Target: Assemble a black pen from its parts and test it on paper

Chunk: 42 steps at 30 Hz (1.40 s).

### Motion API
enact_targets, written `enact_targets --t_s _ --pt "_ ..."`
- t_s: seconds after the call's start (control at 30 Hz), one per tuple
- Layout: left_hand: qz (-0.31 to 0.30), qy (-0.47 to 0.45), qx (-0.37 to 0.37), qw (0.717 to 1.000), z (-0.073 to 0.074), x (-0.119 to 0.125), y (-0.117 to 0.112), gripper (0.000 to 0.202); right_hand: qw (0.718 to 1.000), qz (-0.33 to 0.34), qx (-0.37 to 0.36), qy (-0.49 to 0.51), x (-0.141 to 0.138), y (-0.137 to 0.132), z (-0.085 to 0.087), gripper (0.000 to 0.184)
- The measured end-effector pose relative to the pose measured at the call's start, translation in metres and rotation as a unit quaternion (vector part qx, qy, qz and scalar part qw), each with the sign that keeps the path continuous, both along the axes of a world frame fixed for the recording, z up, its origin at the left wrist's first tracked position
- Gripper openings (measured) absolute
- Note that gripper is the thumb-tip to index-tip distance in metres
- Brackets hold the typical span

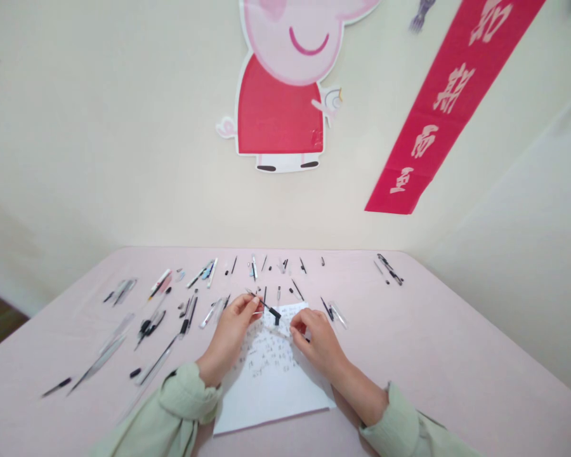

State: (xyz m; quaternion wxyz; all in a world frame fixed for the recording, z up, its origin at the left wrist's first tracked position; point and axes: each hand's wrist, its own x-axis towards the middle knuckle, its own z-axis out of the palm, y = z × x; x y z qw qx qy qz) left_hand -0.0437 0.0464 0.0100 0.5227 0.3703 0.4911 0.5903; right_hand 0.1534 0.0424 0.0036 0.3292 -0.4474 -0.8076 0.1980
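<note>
My left hand [238, 327] pinches a thin dark pen refill [264, 304] that slants down to the right, its lower end at a short black pen part [276, 316]. Whether the two are joined or only overlap I cannot tell. Close by on the right, my right hand [318, 339] has its thumb and fingers curled together at the end of a faint clear pen barrel [282, 332], partly hidden by the fingers. Beneath both hands lies a white sheet of paper [271, 403] with handwriting on its upper part.
Many pen parts lie about the pink table [409, 381]: clear barrels [157, 360] and a black-capped piece [57, 387] at left, short pieces along the back, pens [390, 270] at far right. Behind stands a wall with a cartoon pig cutout [280, 108] and red banner [450, 89].
</note>
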Motion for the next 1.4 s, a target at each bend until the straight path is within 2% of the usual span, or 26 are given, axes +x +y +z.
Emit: enact_targets --t_s 0.1,0.27,0.37,0.6,0.77,0.93,1.0,1.17,1.2,1.33,1.4 --pt "-0.061 -0.014 -0.027 0.998 0.004 0.005 -0.005 0.027 1.000 -0.010 -0.002 0.023 -0.001 0.000 0.001 0.010" --pt "-0.029 -0.064 -0.047 0.996 0.013 0.005 -0.008 0.030 1.000 -0.017 -0.003 0.026 0.000 0.001 -0.001 0.010" --pt "-0.044 -0.085 -0.051 0.994 0.014 0.006 -0.009 0.031 1.000 -0.018 -0.006 0.017 0.000 0.000 -0.001 0.010" --pt "-0.057 -0.092 -0.051 0.993 0.006 0.010 -0.011 0.028 1.000 -0.006 -0.010 0.008 0.000 -0.001 0.001 0.008" --pt "-0.050 -0.121 -0.067 0.989 0.000 0.008 -0.009 0.019 0.998 0.014 -0.046 0.048 0.000 -0.002 0.001 0.015" --pt "-0.008 -0.134 -0.063 0.989 -0.001 0.007 -0.007 0.012 0.995 -0.029 -0.059 0.070 0.000 0.000 -0.003 0.012" --pt "-0.004 -0.139 -0.060 0.988 -0.003 0.006 -0.006 0.012 0.995 -0.033 -0.066 0.074 0.001 0.001 -0.004 0.003" --pt "-0.013 -0.140 -0.058 0.988 -0.004 0.006 -0.006 0.013 0.993 -0.026 -0.096 0.057 0.002 0.002 -0.004 0.029" --pt "-0.014 -0.140 -0.055 0.989 -0.004 0.006 -0.006 0.014 0.993 -0.027 -0.101 0.056 0.002 0.002 -0.004 0.029" --pt "-0.014 -0.139 -0.048 0.989 -0.001 0.006 -0.005 0.016 0.993 -0.039 -0.087 0.068 0.001 0.001 -0.003 0.009" --pt "-0.016 -0.140 -0.048 0.989 -0.001 0.005 -0.005 0.017 0.994 -0.037 -0.076 0.072 0.000 0.001 -0.003 0.011"
